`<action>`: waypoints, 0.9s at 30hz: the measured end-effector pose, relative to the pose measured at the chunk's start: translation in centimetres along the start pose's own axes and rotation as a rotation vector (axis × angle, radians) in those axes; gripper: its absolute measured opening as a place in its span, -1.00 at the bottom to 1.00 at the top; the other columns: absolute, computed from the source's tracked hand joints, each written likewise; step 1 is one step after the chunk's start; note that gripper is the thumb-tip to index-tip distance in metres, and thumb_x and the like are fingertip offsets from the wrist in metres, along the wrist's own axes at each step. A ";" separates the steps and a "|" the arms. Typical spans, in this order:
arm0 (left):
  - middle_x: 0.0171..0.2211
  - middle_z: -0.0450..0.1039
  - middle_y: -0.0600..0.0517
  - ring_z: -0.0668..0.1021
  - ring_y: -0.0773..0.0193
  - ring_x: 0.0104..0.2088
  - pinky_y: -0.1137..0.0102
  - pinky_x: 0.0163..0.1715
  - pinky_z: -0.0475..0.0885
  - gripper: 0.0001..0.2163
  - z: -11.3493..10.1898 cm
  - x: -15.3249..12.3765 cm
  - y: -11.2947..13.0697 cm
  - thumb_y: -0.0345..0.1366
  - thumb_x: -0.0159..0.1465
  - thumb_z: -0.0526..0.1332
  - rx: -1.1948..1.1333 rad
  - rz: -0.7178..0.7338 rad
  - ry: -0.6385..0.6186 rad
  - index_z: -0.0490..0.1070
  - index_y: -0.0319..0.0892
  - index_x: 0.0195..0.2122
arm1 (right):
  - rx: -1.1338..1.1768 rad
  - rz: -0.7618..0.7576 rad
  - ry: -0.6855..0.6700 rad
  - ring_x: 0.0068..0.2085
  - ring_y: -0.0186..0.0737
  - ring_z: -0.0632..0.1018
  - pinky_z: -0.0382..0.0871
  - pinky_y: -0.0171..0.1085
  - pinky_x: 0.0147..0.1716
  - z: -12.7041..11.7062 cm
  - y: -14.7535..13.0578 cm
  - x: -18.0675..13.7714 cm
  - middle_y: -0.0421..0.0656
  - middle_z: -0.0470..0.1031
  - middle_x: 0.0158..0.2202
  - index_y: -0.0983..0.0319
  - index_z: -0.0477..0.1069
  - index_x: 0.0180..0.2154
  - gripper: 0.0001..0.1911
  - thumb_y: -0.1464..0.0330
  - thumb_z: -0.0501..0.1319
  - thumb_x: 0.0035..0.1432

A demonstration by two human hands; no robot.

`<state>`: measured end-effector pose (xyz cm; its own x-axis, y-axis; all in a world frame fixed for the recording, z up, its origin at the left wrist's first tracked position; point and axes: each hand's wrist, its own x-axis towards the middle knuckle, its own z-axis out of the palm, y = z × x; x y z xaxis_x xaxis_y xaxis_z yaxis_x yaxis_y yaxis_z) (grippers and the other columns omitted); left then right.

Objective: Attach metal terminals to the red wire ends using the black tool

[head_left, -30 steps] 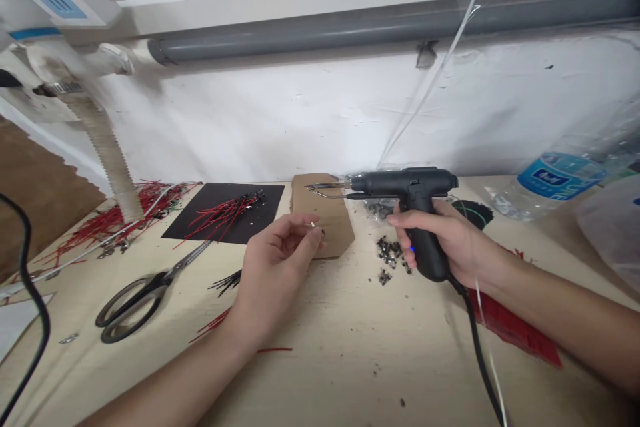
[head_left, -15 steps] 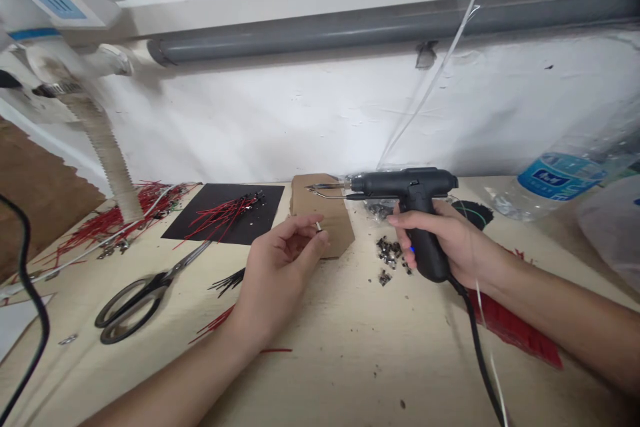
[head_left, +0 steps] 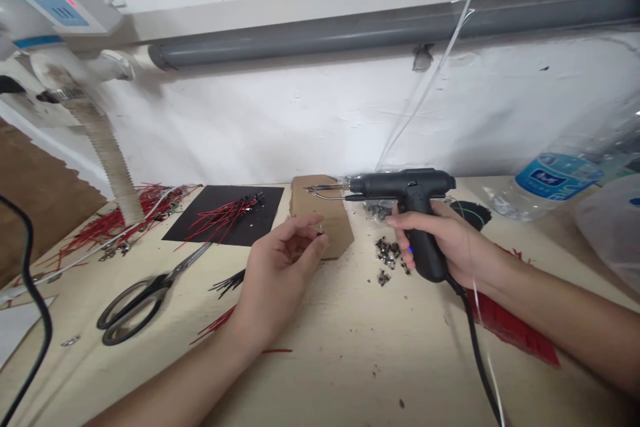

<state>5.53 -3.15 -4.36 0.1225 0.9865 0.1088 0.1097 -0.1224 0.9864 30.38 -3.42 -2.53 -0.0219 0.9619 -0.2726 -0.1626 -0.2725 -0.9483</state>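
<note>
My right hand (head_left: 450,233) is wrapped round the grip of a black soldering gun (head_left: 400,183), whose pointed tip and curved feed tube reach left above a piece of cardboard (head_left: 330,227). Between the thumb and forefinger of my left hand (head_left: 280,267) is a small metal part (head_left: 320,230), too tiny to name exactly. The tip stays apart from that part, a little above it. Under the gun lies a scatter of small black-and-metal parts (head_left: 387,250). Black wires (head_left: 227,282) and red wires (head_left: 215,327) lie beside my left hand, partly hidden by it.
Scissors (head_left: 135,307) lie at left, near a black sheet (head_left: 185,207) bearing red wires. A tangle of red wires (head_left: 95,227) surrounds a ribbed hose (head_left: 110,160). At right are a water bottle (head_left: 555,180) and a red bundle (head_left: 520,330). The gun's cord (head_left: 473,327) hangs down.
The small metal part has turned slightly in my left fingers and now looks shorter and darker. Both hands and the soldering gun are almost where they were.
</note>
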 end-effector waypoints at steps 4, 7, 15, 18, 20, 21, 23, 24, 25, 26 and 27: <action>-0.19 0.62 0.00 0.61 0.27 -0.24 0.42 -0.25 0.52 -0.74 0.0 0.0 0.0 -0.20 0.31 0.40 0.012 0.015 0.002 0.60 -0.08 0.01 | -0.012 0.001 0.003 -0.62 -0.27 0.45 0.31 -0.27 -0.66 0.0 -0.1 0.1 -0.26 0.44 -0.56 0.18 0.45 -0.36 -0.69 0.20 0.52 0.05; -0.16 0.65 -0.01 0.63 0.26 -0.24 0.41 -0.25 0.54 -0.74 -0.1 0.1 0.0 -0.18 0.30 0.41 0.038 0.001 0.005 0.62 -0.09 -0.02 | -0.015 -0.005 -0.002 -0.61 -0.26 0.45 0.31 -0.27 -0.66 0.0 -0.1 0.0 -0.26 0.43 -0.56 0.17 0.45 -0.38 -0.69 0.19 0.52 0.04; -0.17 0.68 -0.02 0.65 0.22 -0.21 0.39 -0.21 0.54 -0.80 -0.3 0.2 0.5 -0.19 0.27 0.43 0.065 0.026 0.032 0.67 -0.11 -0.12 | -0.006 0.010 0.014 -0.61 -0.26 0.46 0.31 -0.27 -0.67 0.1 -0.1 -0.1 -0.26 0.45 -0.57 0.17 0.44 -0.40 -0.68 0.20 0.54 0.03; -0.22 0.67 -0.02 0.64 0.22 -0.23 0.39 -0.24 0.53 -0.76 -0.3 0.2 0.6 -0.21 0.26 0.43 0.036 -0.003 0.012 0.66 -0.12 -0.06 | -0.006 0.012 0.012 -0.61 -0.27 0.45 0.30 -0.28 -0.67 0.2 -0.2 -0.1 -0.26 0.44 -0.57 0.17 0.44 -0.40 -0.68 0.20 0.54 0.02; -0.24 0.66 -0.02 0.64 0.22 -0.25 0.39 -0.26 0.53 -0.73 -0.3 0.3 0.5 -0.22 0.25 0.43 0.028 -0.006 0.008 0.65 -0.13 -0.03 | -0.016 0.002 0.013 -0.62 -0.28 0.45 0.30 -0.28 -0.67 0.1 -0.2 0.0 -0.26 0.44 -0.57 0.17 0.43 -0.40 -0.67 0.20 0.53 0.02; -0.24 0.66 -0.02 0.64 0.23 -0.25 0.39 -0.26 0.54 -0.73 -0.3 0.3 0.5 -0.22 0.25 0.43 0.027 -0.009 0.005 0.65 -0.14 -0.03 | -0.021 -0.003 0.013 -0.62 -0.28 0.44 0.31 -0.28 -0.67 0.1 -0.2 0.0 -0.26 0.44 -0.57 0.17 0.44 -0.39 -0.68 0.20 0.53 0.02; -0.23 0.67 -0.02 0.66 0.22 -0.24 0.39 -0.24 0.56 -0.75 -0.3 0.4 0.5 -0.21 0.24 0.44 0.025 -0.030 0.002 0.65 -0.14 -0.08 | -0.022 -0.006 0.010 -0.62 -0.27 0.45 0.31 -0.27 -0.67 0.1 -0.1 0.0 -0.26 0.44 -0.57 0.17 0.45 -0.36 -0.68 0.20 0.53 0.03; -0.22 0.68 -0.02 0.67 0.22 -0.23 0.39 -0.23 0.57 -0.77 -0.3 0.4 0.5 -0.20 0.24 0.45 0.028 -0.045 0.001 0.66 -0.14 -0.10 | -0.018 -0.005 0.006 -0.62 -0.27 0.45 0.31 -0.27 -0.68 0.1 -0.1 0.0 -0.27 0.44 -0.57 0.17 0.45 -0.35 -0.69 0.20 0.53 0.03; -0.21 0.69 -0.02 0.68 0.21 -0.22 0.38 -0.22 0.58 -0.77 -0.3 0.5 0.5 -0.20 0.23 0.46 0.034 -0.058 0.000 0.66 -0.13 -0.12 | -0.013 -0.004 0.003 -0.62 -0.26 0.45 0.30 -0.27 -0.68 0.0 -0.1 0.0 -0.27 0.44 -0.56 0.17 0.46 -0.33 -0.69 0.20 0.53 0.04; -0.20 0.70 -0.02 0.69 0.20 -0.21 0.38 -0.21 0.60 -0.77 -0.3 0.5 0.5 -0.19 0.22 0.47 0.043 -0.069 -0.001 0.66 -0.13 -0.13 | -0.007 -0.004 0.001 -0.61 -0.25 0.45 0.31 -0.27 -0.67 0.0 0.0 0.1 -0.26 0.44 -0.56 0.17 0.46 -0.33 -0.69 0.21 0.53 0.04; -0.20 0.70 -0.02 0.70 0.19 -0.20 0.37 -0.20 0.61 -0.77 -0.3 0.5 0.6 -0.18 0.21 0.47 0.054 -0.075 -0.004 0.66 -0.12 -0.14 | -0.002 -0.004 0.000 -0.61 -0.25 0.46 0.32 -0.27 -0.66 0.1 -0.1 0.1 -0.26 0.44 -0.57 0.17 0.46 -0.33 -0.69 0.21 0.53 0.04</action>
<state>5.33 -2.69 -3.72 0.1158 0.9927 0.0342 0.1715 -0.0539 0.9837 30.33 -3.35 -2.48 -0.0213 0.9630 -0.2687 -0.1612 -0.2685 -0.9497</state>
